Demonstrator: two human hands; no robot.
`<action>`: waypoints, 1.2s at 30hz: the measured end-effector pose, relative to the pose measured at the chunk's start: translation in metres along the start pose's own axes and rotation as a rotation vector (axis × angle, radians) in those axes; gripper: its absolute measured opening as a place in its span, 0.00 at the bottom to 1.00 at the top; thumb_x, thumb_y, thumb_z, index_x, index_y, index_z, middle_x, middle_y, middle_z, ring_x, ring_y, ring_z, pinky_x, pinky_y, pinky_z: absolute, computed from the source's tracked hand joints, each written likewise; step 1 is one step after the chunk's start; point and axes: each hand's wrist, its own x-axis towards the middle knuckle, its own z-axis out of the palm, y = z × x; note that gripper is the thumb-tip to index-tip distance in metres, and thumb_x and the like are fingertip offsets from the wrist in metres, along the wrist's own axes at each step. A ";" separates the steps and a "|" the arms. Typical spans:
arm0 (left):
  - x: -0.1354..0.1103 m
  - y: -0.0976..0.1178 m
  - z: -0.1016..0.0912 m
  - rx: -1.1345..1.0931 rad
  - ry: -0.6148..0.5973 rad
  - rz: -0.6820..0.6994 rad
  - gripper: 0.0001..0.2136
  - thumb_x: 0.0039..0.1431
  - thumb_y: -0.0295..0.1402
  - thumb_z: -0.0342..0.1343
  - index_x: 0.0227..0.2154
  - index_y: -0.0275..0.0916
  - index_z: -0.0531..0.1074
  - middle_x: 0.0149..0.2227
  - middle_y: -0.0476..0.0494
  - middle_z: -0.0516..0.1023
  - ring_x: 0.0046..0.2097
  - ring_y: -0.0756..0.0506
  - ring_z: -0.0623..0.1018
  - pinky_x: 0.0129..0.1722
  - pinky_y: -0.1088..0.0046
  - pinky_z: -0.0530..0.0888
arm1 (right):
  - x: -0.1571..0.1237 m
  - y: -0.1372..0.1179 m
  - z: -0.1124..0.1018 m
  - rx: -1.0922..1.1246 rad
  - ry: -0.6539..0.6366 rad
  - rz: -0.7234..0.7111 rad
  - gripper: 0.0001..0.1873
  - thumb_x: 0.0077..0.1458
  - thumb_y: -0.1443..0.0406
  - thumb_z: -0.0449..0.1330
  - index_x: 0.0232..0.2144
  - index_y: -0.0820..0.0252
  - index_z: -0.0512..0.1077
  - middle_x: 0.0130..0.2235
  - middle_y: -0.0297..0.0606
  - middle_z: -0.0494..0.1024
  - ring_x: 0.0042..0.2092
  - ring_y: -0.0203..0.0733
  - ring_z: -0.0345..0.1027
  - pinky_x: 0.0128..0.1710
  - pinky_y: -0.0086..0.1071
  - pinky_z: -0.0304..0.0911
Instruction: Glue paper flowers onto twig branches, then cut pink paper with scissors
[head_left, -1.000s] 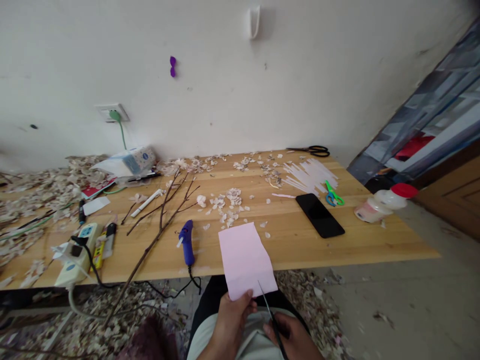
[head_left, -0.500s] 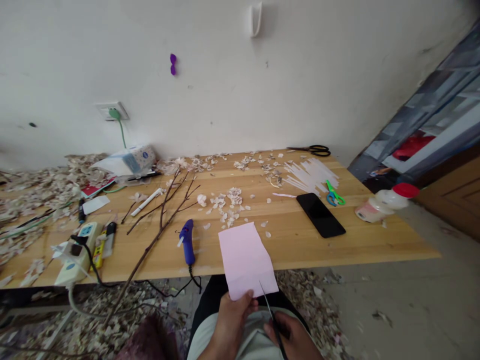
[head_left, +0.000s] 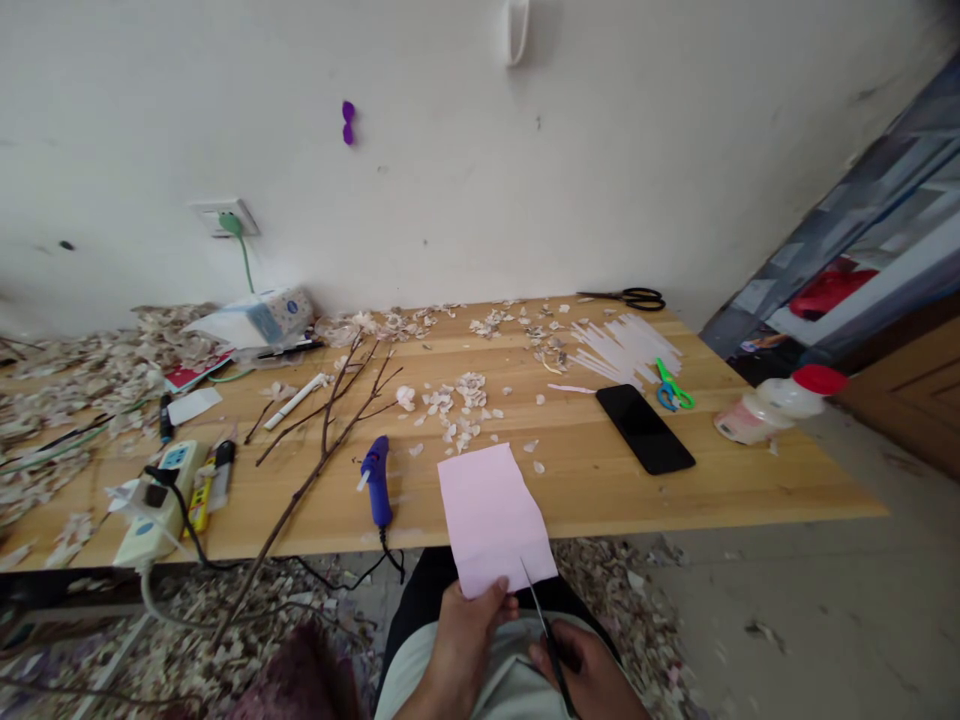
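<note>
My left hand (head_left: pixel 471 632) pinches the near edge of a pale pink sheet of paper (head_left: pixel 493 510), thumb on top. The sheet slopes up from my lap over the table's front edge. In my right hand (head_left: pixel 581 665) is a pair of scissors (head_left: pixel 541 612) with dark handles; a blade lies over the paper's lower right part. Part of the scissors is hidden by the fingers. Beyond the paper, loose pale petals (head_left: pixel 463 400) are scattered on the wooden table. A blue glue gun (head_left: pixel 377 482) lies left of the sheet, and a black phone (head_left: pixel 645 428) lies to its right.
Bare branches (head_left: pixel 322 450) stick out past the table's front edge. At the left are a power strip (head_left: pixel 161 505), a yellow cutter (head_left: pixel 201 495) and a tissue pack (head_left: pixel 274 315). White strips (head_left: pixel 630 345), green-blue scissors (head_left: pixel 670 385) and a red-capped bottle (head_left: pixel 780 405) are at the right.
The view has shifted very slightly. Both hands, the pink paper and the scissors keep nearly the same positions.
</note>
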 end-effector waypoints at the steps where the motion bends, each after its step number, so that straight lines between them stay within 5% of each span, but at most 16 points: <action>1: 0.000 -0.001 -0.001 0.005 0.000 0.000 0.18 0.30 0.38 0.80 0.24 0.34 0.82 0.22 0.45 0.82 0.26 0.47 0.77 0.30 0.73 0.77 | 0.000 -0.001 0.000 0.006 -0.001 0.001 0.20 0.54 0.48 0.62 0.31 0.59 0.76 0.34 0.39 0.81 0.39 0.50 0.73 0.41 0.36 0.67; 8: 0.000 -0.004 -0.004 0.037 0.001 -0.009 0.17 0.34 0.38 0.80 0.24 0.34 0.82 0.22 0.44 0.82 0.26 0.46 0.78 0.30 0.73 0.78 | 0.000 -0.011 0.000 0.072 -0.052 -0.019 0.18 0.56 0.52 0.63 0.39 0.59 0.77 0.42 0.42 0.83 0.45 0.52 0.75 0.48 0.38 0.67; 36: -0.004 -0.001 -0.004 0.057 -0.006 -0.018 0.12 0.38 0.34 0.78 0.23 0.35 0.82 0.23 0.43 0.82 0.27 0.45 0.78 0.31 0.71 0.77 | -0.003 -0.021 0.003 0.048 -0.005 -0.030 0.18 0.54 0.54 0.63 0.41 0.60 0.78 0.45 0.47 0.83 0.47 0.54 0.76 0.51 0.40 0.68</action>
